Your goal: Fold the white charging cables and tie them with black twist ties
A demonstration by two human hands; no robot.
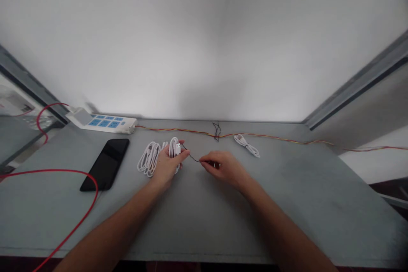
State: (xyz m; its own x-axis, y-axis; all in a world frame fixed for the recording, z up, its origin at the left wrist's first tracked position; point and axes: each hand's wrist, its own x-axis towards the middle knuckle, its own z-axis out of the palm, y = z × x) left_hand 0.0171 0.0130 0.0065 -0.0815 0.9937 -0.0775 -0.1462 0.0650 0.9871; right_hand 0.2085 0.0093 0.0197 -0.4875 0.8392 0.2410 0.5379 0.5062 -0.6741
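My left hand [167,161] is closed around a coiled white USB cable [174,147], its plug upright near my thumb. A thin black twist tie [193,158] runs from that coil to my right hand [225,168], which pinches the tie's other end between thumb and fingertips. Just left of my left hand lie several more coiled white cables [148,159], partly hidden behind it. One white cable [247,145] bundled into a narrow loop rests by itself, beyond and to the right of my right hand.
A black phone [106,165] lies on the grey table [197,221] at left. Behind it stands a white power strip [106,123] with blue sockets. A twisted red-yellow cord [172,130] runs along the back, with black ties [216,131] on it. A red cable [94,197] loops at left.
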